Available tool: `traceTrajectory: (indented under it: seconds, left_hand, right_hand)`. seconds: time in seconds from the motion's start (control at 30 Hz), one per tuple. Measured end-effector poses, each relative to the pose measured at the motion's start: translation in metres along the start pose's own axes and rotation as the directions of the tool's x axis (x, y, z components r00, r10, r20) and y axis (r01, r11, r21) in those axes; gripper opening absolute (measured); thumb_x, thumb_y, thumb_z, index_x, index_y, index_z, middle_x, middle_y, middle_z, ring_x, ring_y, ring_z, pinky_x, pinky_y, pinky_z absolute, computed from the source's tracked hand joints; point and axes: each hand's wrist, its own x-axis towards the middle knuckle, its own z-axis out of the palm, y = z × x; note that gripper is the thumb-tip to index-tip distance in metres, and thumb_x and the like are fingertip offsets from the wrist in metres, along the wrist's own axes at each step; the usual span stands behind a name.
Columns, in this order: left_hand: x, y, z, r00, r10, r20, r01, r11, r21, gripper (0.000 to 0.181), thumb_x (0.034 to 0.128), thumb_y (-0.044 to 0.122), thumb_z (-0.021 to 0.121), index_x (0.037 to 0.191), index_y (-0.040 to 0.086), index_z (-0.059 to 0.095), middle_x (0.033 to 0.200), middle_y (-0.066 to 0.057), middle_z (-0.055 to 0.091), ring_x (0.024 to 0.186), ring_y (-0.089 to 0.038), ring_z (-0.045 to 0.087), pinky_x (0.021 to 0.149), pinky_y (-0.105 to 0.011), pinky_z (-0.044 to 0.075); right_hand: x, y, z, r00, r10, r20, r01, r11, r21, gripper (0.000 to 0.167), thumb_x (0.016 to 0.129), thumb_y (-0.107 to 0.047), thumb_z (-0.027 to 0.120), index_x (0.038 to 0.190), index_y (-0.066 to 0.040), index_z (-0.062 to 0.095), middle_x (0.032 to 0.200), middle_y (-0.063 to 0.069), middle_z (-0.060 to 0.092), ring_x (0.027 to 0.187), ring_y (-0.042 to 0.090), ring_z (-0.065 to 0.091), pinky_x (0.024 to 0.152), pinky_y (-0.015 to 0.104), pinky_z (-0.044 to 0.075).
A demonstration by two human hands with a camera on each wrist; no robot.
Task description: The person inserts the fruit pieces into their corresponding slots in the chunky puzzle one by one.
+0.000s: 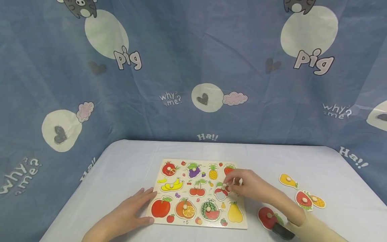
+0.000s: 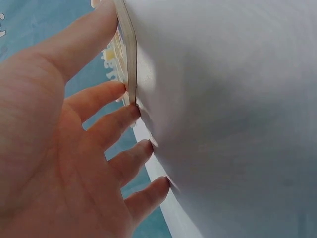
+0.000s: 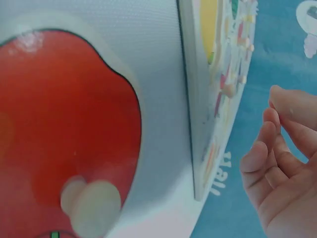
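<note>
Fingers on your right hand [image 1: 248, 184] are drawn in narrow, tips bunched right beside the knobbed red-and-white piece [image 1: 221, 193], though I can't tell if they've actually got hold of it. That piece is at its spot on the right side of the puzzle board [image 1: 211, 225], just below the strawberry picture; whether it sits flush, no idea.

Your left hand [image 1: 129, 212] is spread pretty wide, touching the board's left edge and near corner, probably so the thing doesn't skate around (sensible on that white cloth).

Off to the right, the loose pear piece [image 1: 288, 180], strawberry piece [image 1: 303, 200], pineapple piece [image 1: 319, 202] and apple piece [image 1: 267, 217] all lie knob up on the bench [image 1: 133, 164], I'd guess so they're easy to pinch, and on your right-hand side for a short reach. Blue printed cloth [image 1: 181, 43] hangs behind everything.
</note>
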Motion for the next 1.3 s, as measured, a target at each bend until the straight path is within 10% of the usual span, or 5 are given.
traceTrajectory:
  seconds: [0.77, 1.03, 1.3]
  left_hand:
    - [-0.001, 0.002, 0.0, 1.0, -0.016, -0.003, 0.016, 1.0, 0.005, 0.083, 0.0702, 0.045, 0.085, 0.143, 0.023, 0.053, 0.152, -0.002, 0.043, 0.143, -0.034, 0.028, 0.106, -0.066, 0.03]
    - [0.0, 0.001, 0.001, 1.0, -0.024, 0.0, 0.024, 1.0, 0.008, 0.084, 0.0701, 0.046, 0.085, 0.144, 0.023, 0.052, 0.152, -0.002, 0.042, 0.143, -0.034, 0.028, 0.106, -0.066, 0.03]
    - [-0.001, -0.001, 0.0, 1.0, 0.006, 0.003, -0.006, 1.0, -0.001, 0.085, 0.0707, 0.048, 0.084, 0.144, 0.022, 0.051, 0.153, -0.002, 0.042, 0.143, -0.034, 0.029, 0.105, -0.066, 0.032]
  right_hand:
    - [-0.044, -0.015, -0.02, 0.994, 0.09, 0.054, -0.09, 0.996, -0.011, 0.018, 0.09, -0.02, 0.073, 0.107, -0.025, 0.07, 0.098, -0.011, 0.065, 0.084, 0.008, 0.056, 0.065, 0.024, 0.049]
    - [-0.065, -0.008, -0.022, 0.972, 0.198, 0.126, -0.21, 0.973, 0.094, 0.019, 0.091, -0.02, 0.072, 0.11, -0.021, 0.069, 0.093, 0.0, 0.059, 0.063, 0.016, 0.056, 0.046, 0.033, 0.053]
    - [-0.082, 0.0, -0.028, 0.982, 0.165, 0.094, -0.171, 0.984, 0.054, 0.018, 0.09, -0.024, 0.073, 0.108, -0.022, 0.069, 0.092, -0.004, 0.062, 0.07, 0.009, 0.058, 0.06, 0.026, 0.053]
